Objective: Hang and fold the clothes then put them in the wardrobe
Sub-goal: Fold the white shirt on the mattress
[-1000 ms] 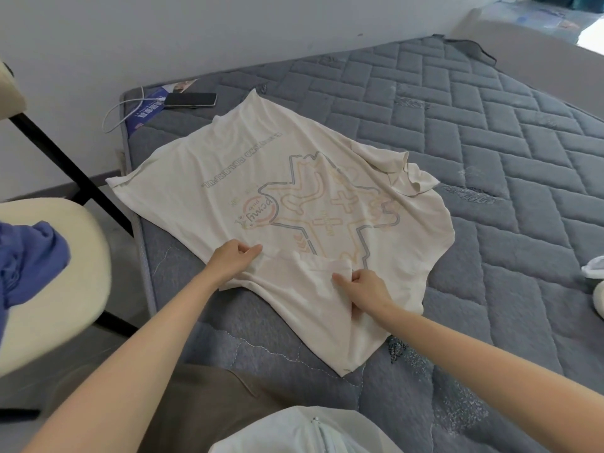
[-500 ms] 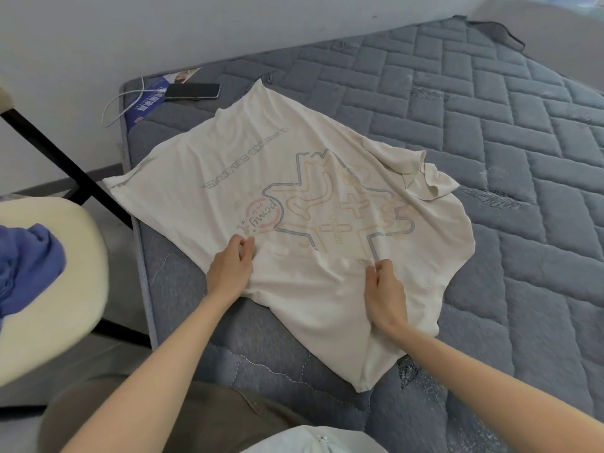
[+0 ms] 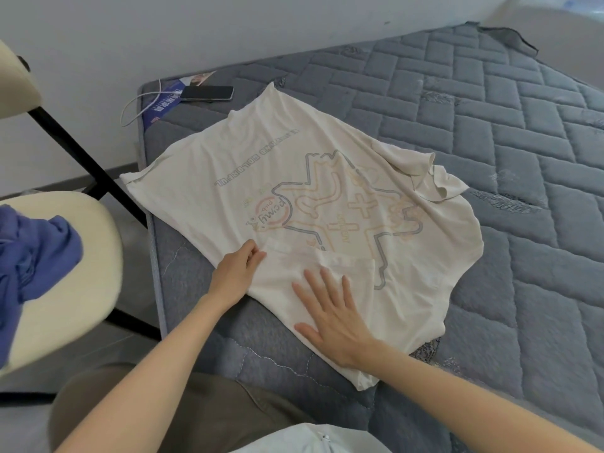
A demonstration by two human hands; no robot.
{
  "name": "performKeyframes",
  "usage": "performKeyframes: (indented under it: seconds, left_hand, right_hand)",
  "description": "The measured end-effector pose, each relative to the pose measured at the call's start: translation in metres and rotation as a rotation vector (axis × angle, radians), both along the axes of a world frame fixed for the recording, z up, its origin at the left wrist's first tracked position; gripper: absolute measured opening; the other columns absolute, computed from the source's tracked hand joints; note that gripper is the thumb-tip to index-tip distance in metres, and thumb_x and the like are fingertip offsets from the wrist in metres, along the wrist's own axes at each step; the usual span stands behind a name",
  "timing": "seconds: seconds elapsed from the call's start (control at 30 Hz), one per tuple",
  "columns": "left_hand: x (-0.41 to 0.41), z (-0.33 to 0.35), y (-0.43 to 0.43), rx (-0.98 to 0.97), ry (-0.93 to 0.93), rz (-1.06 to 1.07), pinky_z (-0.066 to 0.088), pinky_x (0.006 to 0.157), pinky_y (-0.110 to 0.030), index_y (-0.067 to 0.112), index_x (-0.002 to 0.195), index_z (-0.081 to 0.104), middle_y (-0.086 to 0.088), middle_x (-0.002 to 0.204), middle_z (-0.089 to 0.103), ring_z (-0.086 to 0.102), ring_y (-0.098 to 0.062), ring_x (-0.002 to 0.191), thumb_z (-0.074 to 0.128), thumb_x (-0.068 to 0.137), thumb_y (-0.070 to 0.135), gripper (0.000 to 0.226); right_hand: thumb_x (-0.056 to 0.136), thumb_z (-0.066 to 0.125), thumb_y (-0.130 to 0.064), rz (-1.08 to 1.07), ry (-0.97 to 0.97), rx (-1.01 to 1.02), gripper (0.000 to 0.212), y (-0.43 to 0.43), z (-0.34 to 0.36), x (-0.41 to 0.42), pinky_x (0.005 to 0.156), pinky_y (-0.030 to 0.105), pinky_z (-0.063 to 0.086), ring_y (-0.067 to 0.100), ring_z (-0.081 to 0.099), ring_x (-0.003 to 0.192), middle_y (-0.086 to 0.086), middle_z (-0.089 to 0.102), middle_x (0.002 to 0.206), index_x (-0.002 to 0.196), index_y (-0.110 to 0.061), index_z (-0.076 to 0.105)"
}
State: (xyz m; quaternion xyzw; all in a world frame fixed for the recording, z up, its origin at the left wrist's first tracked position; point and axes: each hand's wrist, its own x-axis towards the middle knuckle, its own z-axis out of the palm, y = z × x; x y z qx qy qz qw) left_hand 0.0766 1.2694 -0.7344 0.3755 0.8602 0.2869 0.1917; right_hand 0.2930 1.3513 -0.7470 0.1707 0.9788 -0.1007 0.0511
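Blue garment (image 3: 32, 266): crumpled on the cream chair (image 3: 98, 253) at the far left, apart from the bed and not yet folded.
Phone (image 3: 207, 93): lies at the mattress corner beside a white cable (image 3: 137, 106), near the shirt's hem but not touching it.
Left hand (image 3: 237, 273): its grip is closed, thumb and fingertips pinching the corner of the turned-in flap at the shirt's near-left edge.
T-shirt (image 3: 277, 158): cream, spread flat on the mattress with the faint print showing through mirrored, hem toward the wall and neck end toward the person.
Near flap (image 3: 320, 259): a sleeve or shoulder turned in over the print, its crease between the two hands.
Right hand (image 3: 330, 315): its grip is apart, fingers straight and spread, palm pressing flat on the cloth below the flap.
Far sleeve (image 3: 431, 181): rumpled and half turned over at the right edge, not yet squared.
Mattress (image 3: 523, 289): grey and quilted; its texture probably keeps the cloth from sliding.
Handling: I judge the shirt thin, light and limp; it will sag and wrinkle, so it needs both hands and smoothing after each fold.
Where to hold: pinch at seams, corners or the fold line, not mid-panel, and flatten with an open palm.
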Motion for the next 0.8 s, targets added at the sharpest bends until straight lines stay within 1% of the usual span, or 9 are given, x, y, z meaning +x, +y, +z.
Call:
performKeyframes:
  seconds: [0.13, 0.27, 0.37, 0.43, 0.5, 0.57, 0.67, 0.73, 0.8]
  left_hand:
    - [0.002, 0.003, -0.001, -0.136, 0.226, -0.07, 0.036, 0.057, -0.035, 0.013, 0.088, 0.042, -0.001, 0.072, 0.056, 0.054, -0.024, 0.07, 0.035, 0.1, 0.038, 0.029]
    - [0.016, 0.01, 0.008, -0.166, 0.353, 0.095, 0.041, 0.063, -0.035, 0.01, 0.095, 0.045, -0.005, 0.091, 0.057, 0.055, -0.025, 0.081, 0.042, 0.099, 0.031, 0.022]
    - [0.028, 0.016, 0.013, 0.018, 0.624, -0.038, 0.044, 0.068, -0.037, 0.005, 0.094, 0.057, -0.011, 0.098, 0.056, 0.054, -0.03, 0.085, 0.063, 0.084, 0.003, 0.012]
    - [0.038, 0.014, 0.019, 0.156, 0.677, -0.228, 0.045, 0.072, -0.036, 0.005, 0.093, 0.062, -0.011, 0.098, 0.061, 0.06, -0.032, 0.086, 0.07, 0.065, -0.012, 0.033]
    - [0.049, 0.008, 0.023, 0.105, 0.62, -0.412, 0.041, 0.095, -0.038, 0.006, 0.114, 0.06, -0.011, 0.121, 0.06, 0.057, -0.029, 0.112, 0.066, 0.075, -0.005, 0.041]
    - [0.05, -0.006, 0.022, -0.093, 0.535, -0.456, 0.011, 0.116, -0.038, 0.012, 0.146, 0.03, -0.002, 0.155, 0.024, 0.021, -0.019, 0.144, 0.038, 0.1, 0.02, 0.048]
    - [0.04, -0.022, 0.015, -0.291, 0.45, -0.406, -0.017, 0.115, -0.037, 0.027, 0.148, -0.014, 0.013, 0.155, -0.018, -0.02, -0.005, 0.142, 0.011, 0.1, 0.046, 0.057]
    - [0.036, -0.025, 0.009, -0.313, 0.431, -0.389, -0.019, 0.114, -0.038, 0.031, 0.142, -0.023, 0.014, 0.152, -0.025, -0.027, -0.003, 0.137, 0.009, 0.098, 0.051, 0.058]
    - [0.033, -0.024, 0.007, -0.332, 0.416, -0.391, -0.02, 0.114, -0.038, 0.032, 0.14, -0.026, 0.014, 0.151, -0.028, -0.029, -0.003, 0.136, 0.008, 0.097, 0.052, 0.058]
  right_hand:
    - [0.086, 0.007, -0.073, 0.012, -0.107, 0.069, 0.08, 0.007, -0.003, 0.009, 0.111, 0.054, -0.021, 0.036, -0.035, 0.137, 0.002, -0.035, 0.152, 0.146, -0.031, -0.025]
    - [0.08, 0.005, -0.079, -0.047, -0.147, 0.055, 0.092, 0.009, 0.001, 0.012, 0.112, 0.055, -0.02, 0.035, -0.035, 0.137, 0.009, -0.038, 0.15, 0.145, -0.024, -0.028]
    - [0.094, 0.006, -0.062, -0.021, -0.038, 0.088, 0.077, 0.012, 0.008, 0.008, 0.116, 0.053, -0.009, 0.028, -0.016, 0.146, 0.009, -0.016, 0.158, 0.152, -0.012, -0.007]
    - [0.101, 0.011, -0.045, -0.014, 0.068, 0.076, 0.062, 0.018, 0.012, 0.004, 0.118, 0.045, -0.001, 0.022, 0.001, 0.148, 0.005, 0.004, 0.159, 0.152, -0.009, 0.011]
    - [0.103, 0.011, -0.039, -0.029, 0.082, 0.056, 0.057, 0.029, 0.011, 0.002, 0.119, 0.039, -0.009, 0.017, -0.002, 0.148, -0.001, -0.002, 0.158, 0.153, -0.011, 0.006]
    - [0.103, 0.01, -0.04, -0.105, 0.064, 0.045, 0.057, 0.043, 0.001, 0.006, 0.117, 0.034, -0.016, 0.014, -0.009, 0.147, -0.005, -0.013, 0.156, 0.152, -0.014, -0.003]
    - [0.101, 0.01, -0.044, -0.238, 0.042, 0.046, 0.059, 0.065, -0.008, 0.018, 0.117, 0.033, -0.015, 0.013, -0.014, 0.146, -0.009, -0.014, 0.156, 0.152, -0.02, -0.006]
    - [0.103, 0.018, -0.04, -0.262, 0.116, 0.048, 0.054, 0.076, -0.007, 0.021, 0.12, 0.034, -0.002, 0.016, 0.001, 0.148, -0.008, 0.004, 0.159, 0.153, -0.022, 0.012]
    - [0.103, 0.032, -0.031, -0.324, 0.296, -0.019, 0.038, 0.084, -0.001, 0.017, 0.111, 0.03, 0.024, 0.021, 0.034, 0.136, -0.005, 0.041, 0.145, 0.134, -0.02, 0.048]
